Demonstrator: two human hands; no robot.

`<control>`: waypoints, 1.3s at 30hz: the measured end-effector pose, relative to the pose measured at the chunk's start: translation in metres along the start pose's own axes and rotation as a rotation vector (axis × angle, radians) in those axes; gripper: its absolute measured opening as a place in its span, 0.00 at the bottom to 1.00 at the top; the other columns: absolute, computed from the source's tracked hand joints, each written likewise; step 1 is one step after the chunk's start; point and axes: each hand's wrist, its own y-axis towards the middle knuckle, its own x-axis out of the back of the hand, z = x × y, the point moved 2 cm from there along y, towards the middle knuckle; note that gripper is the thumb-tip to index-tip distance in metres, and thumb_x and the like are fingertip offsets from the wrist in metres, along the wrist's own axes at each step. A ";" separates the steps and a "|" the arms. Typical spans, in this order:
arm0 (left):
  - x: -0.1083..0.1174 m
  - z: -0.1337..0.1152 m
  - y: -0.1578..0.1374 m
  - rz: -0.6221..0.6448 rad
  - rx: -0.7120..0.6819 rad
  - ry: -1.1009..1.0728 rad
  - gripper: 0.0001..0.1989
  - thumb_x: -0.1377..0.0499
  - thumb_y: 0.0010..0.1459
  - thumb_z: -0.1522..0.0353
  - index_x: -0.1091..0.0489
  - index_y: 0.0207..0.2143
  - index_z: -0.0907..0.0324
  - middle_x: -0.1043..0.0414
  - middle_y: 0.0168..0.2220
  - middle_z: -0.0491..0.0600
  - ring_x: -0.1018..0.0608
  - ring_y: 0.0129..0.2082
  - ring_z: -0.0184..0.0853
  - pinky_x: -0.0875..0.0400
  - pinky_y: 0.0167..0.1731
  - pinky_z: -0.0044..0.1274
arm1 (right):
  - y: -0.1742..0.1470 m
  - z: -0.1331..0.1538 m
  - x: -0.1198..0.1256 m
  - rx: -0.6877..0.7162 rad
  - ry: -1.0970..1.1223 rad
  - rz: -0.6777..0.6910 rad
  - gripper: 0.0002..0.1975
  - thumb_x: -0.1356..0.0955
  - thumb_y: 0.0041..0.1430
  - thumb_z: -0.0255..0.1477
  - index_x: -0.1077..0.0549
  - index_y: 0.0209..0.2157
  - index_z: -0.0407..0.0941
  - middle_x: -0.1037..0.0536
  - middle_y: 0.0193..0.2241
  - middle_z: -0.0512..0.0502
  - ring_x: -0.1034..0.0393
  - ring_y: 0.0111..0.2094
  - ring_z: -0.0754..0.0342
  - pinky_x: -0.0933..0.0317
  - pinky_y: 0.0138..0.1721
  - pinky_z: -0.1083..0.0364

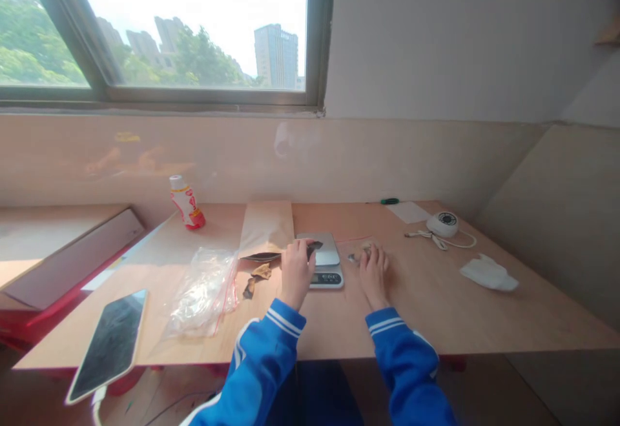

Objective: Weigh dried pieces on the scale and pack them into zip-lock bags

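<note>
My left hand (297, 271) is closed over the kitchen scale (328, 253), its fingers around a dark dried piece (316, 245). The scale's front display is partly behind that hand. To the right, my right hand (374, 272) rests with bent fingers on a small clear zip bag (345, 245), where small greyish-brown bits show by the fingertips. What those fingers pinch is hidden. A brown paper bag (266, 227) lies left of the scale, its mouth toward me. In front of it are brown dried pieces (261, 272).
A large clear zip bag (201, 294) lies at left, with a phone (110, 342) overhanging the front edge. Behind stands a red-and-white bottle (186, 203). At right are a white round fan (442, 224) with its cable, crumpled white tissue (488, 273) and white paper (407, 212).
</note>
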 end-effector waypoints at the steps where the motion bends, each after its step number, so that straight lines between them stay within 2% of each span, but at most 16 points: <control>1: -0.010 -0.003 0.007 0.054 -0.001 0.013 0.12 0.48 0.58 0.72 0.36 0.45 0.58 0.30 0.43 0.52 0.29 0.44 0.39 0.37 0.43 0.30 | 0.000 0.000 0.000 0.001 0.007 0.001 0.26 0.49 0.65 0.37 0.40 0.56 0.35 0.37 0.55 0.25 0.46 0.56 0.37 0.48 0.52 0.36; 4: -0.033 0.001 0.018 0.163 0.042 0.055 0.13 0.48 0.59 0.71 0.37 0.47 0.59 0.31 0.46 0.53 0.29 0.47 0.39 0.38 0.45 0.31 | 0.000 0.000 -0.001 0.011 0.038 0.000 0.27 0.50 0.66 0.37 0.40 0.56 0.35 0.37 0.54 0.26 0.47 0.57 0.38 0.50 0.53 0.37; 6: -0.037 0.009 0.015 0.136 0.048 0.069 0.13 0.49 0.61 0.69 0.37 0.48 0.58 0.30 0.46 0.53 0.29 0.47 0.39 0.39 0.45 0.32 | 0.000 0.000 -0.002 0.026 0.059 -0.002 0.26 0.51 0.66 0.37 0.40 0.56 0.35 0.37 0.54 0.27 0.47 0.58 0.39 0.50 0.54 0.37; 8: -0.032 0.021 0.006 0.063 0.067 0.090 0.13 0.52 0.62 0.69 0.35 0.48 0.58 0.30 0.46 0.53 0.28 0.46 0.39 0.39 0.45 0.32 | 0.000 -0.001 -0.002 0.041 0.071 0.000 0.26 0.51 0.66 0.38 0.41 0.56 0.35 0.36 0.54 0.27 0.47 0.58 0.40 0.51 0.54 0.37; 11: -0.018 0.044 -0.011 -0.005 0.174 0.158 0.15 0.54 0.60 0.74 0.34 0.47 0.60 0.28 0.43 0.54 0.27 0.44 0.40 0.37 0.42 0.31 | 0.000 0.000 0.000 0.055 0.079 -0.008 0.27 0.51 0.66 0.38 0.41 0.55 0.35 0.36 0.54 0.26 0.47 0.57 0.39 0.51 0.54 0.37; 13: -0.012 0.058 -0.021 0.009 0.190 0.174 0.16 0.53 0.59 0.75 0.34 0.46 0.61 0.29 0.42 0.55 0.27 0.42 0.40 0.36 0.42 0.30 | 0.000 0.000 0.001 0.054 0.083 -0.017 0.27 0.51 0.66 0.39 0.41 0.55 0.36 0.36 0.54 0.26 0.46 0.57 0.39 0.50 0.53 0.37; 17: -0.007 0.068 -0.032 0.093 0.094 0.164 0.11 0.51 0.60 0.70 0.31 0.40 0.60 0.29 0.40 0.53 0.27 0.39 0.38 0.35 0.40 0.29 | 0.000 0.001 0.003 0.038 0.096 -0.026 0.27 0.51 0.66 0.39 0.40 0.54 0.37 0.35 0.53 0.27 0.44 0.56 0.39 0.49 0.52 0.37; 21: -0.009 0.067 -0.033 0.136 0.088 0.162 0.08 0.48 0.59 0.67 0.31 0.37 0.59 0.30 0.38 0.53 0.26 0.38 0.37 0.34 0.39 0.28 | 0.001 0.002 0.004 0.036 0.117 -0.025 0.27 0.51 0.66 0.40 0.39 0.53 0.36 0.34 0.52 0.27 0.44 0.56 0.39 0.49 0.53 0.38; 26: -0.012 0.071 -0.035 0.146 0.125 0.082 0.07 0.50 0.59 0.70 0.33 0.37 0.59 0.29 0.38 0.52 0.25 0.40 0.38 0.33 0.41 0.28 | 0.001 0.002 0.004 0.042 0.123 -0.022 0.28 0.51 0.66 0.38 0.38 0.52 0.32 0.34 0.51 0.24 0.43 0.55 0.39 0.49 0.54 0.38; 31: 0.003 0.055 -0.029 -0.027 0.160 -0.085 0.11 0.51 0.60 0.70 0.37 0.44 0.61 0.28 0.42 0.55 0.25 0.40 0.38 0.31 0.41 0.30 | 0.001 0.001 0.003 0.027 0.137 -0.014 0.26 0.51 0.66 0.38 0.38 0.53 0.33 0.34 0.52 0.25 0.43 0.55 0.39 0.49 0.53 0.37; 32: 0.005 0.048 -0.027 -0.047 0.133 -0.112 0.11 0.51 0.60 0.70 0.38 0.45 0.60 0.28 0.42 0.54 0.25 0.41 0.38 0.31 0.42 0.30 | 0.001 0.000 0.003 0.026 0.138 -0.013 0.26 0.50 0.66 0.37 0.39 0.53 0.34 0.34 0.52 0.25 0.43 0.55 0.39 0.49 0.53 0.37; 34: 0.005 0.031 -0.024 -0.003 0.023 -0.132 0.11 0.50 0.60 0.69 0.37 0.45 0.58 0.28 0.42 0.52 0.25 0.42 0.38 0.31 0.43 0.30 | 0.001 -0.001 0.002 0.026 0.138 -0.012 0.25 0.50 0.66 0.37 0.39 0.53 0.34 0.34 0.52 0.24 0.43 0.55 0.39 0.48 0.53 0.37; 37: -0.006 0.012 -0.021 0.106 -0.100 -0.057 0.10 0.49 0.59 0.70 0.34 0.42 0.58 0.26 0.41 0.51 0.26 0.42 0.39 0.31 0.41 0.30 | 0.001 -0.001 0.002 0.020 0.139 -0.022 0.25 0.50 0.65 0.37 0.38 0.52 0.34 0.33 0.51 0.24 0.42 0.54 0.40 0.48 0.53 0.37; 39: -0.017 0.008 -0.018 0.120 -0.116 0.002 0.10 0.49 0.58 0.72 0.33 0.42 0.58 0.26 0.41 0.52 0.27 0.42 0.40 0.32 0.41 0.31 | 0.002 -0.001 0.002 0.013 0.146 -0.029 0.25 0.50 0.65 0.37 0.38 0.52 0.36 0.33 0.51 0.26 0.41 0.54 0.40 0.47 0.53 0.38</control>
